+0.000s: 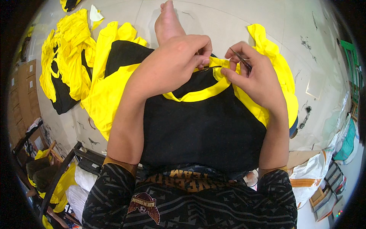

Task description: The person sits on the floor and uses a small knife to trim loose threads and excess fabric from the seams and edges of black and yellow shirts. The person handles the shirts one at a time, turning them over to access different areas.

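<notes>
A black T-shirt with yellow sleeves and a yellow neckband lies over my lap, its black front towards me. My left hand pinches the collar's far edge between thumb and fingers. Close to its right, my right hand has its thumb against the neckband near a stitched seam. A small dark metal tool, like thread snippers, rests in the curled fingers of that hand, its tip pointing up and left. Whether the right thumb grips the cloth I cannot tell.
A heap of yellow and black garments lies on the tiled floor to the left, near a white and yellow scrap. My bare foot is ahead. Dark thread clumps and a woven sack are at right; a metal frame stands lower left.
</notes>
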Motion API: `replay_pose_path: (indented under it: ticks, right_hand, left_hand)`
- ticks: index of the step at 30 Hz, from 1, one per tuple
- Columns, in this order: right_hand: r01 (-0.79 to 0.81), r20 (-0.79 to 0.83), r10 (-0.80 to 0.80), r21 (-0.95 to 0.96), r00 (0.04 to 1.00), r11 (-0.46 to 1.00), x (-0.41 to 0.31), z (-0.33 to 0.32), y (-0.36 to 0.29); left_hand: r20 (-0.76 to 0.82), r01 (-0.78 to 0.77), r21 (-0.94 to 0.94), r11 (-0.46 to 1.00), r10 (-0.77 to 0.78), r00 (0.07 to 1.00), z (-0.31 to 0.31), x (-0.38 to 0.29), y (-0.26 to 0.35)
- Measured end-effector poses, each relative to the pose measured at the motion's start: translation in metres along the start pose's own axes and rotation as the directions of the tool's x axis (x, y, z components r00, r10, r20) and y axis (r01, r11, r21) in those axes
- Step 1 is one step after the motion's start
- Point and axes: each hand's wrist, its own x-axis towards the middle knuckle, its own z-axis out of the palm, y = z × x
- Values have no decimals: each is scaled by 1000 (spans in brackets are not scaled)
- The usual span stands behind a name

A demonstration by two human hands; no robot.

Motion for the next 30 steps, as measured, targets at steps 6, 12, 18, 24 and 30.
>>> replay_pose_path:
  ticks: [6,12,18,24,30]
  right_hand:
    - [145,39,-144,-9,989,989,-2,4,8]
    - [191,44,-187,-111,981,975,-2,9,7]
    - [190,49,-186,-115,981,975,-1,10,9]
    - [157,47,-152,-121,987,980,2,13,10]
    - [182,28,-180,-146,983,972,2,16,14]
  left_hand:
    - [-41,0,-60,998,-2,999,5,3,7]
    - [-64,-50,-48,998,47,997,13,4,5]
    - [-46,26,-99,995,-31,998,11,5,5]
    - [-590,94,288,953,99,801,5,8,-13]
    - [34,225,15,974,-225,974,-17,-9,0]
